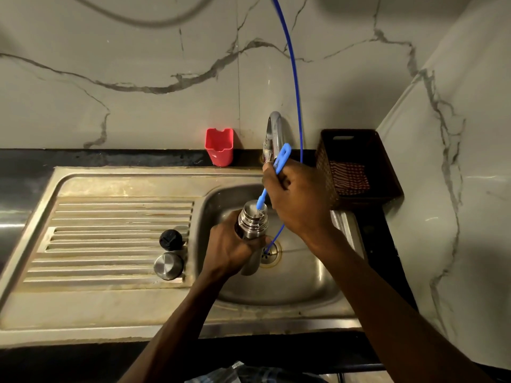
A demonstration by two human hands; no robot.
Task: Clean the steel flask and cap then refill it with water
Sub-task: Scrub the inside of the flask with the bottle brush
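Brush in the flask

The left hand (232, 250) wraps its fingers around the steel flask (252, 225), held over the sink (304, 277); the right hand (298, 194) grips a blue brush (278, 168), its tip inside the flask's open top; a black cap (170, 239) and a steel cup (168, 265) sit on the ribbed drainboard (110, 233)

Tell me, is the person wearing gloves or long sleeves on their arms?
No. Both arms are bare from the bottom edge of the picture up to the fingers. The left hand and the right hand have no gloves. No sleeves, watch or bracelets show on either forearm. There seems to be a ring on one right finger, though it is too blurred to be sure.
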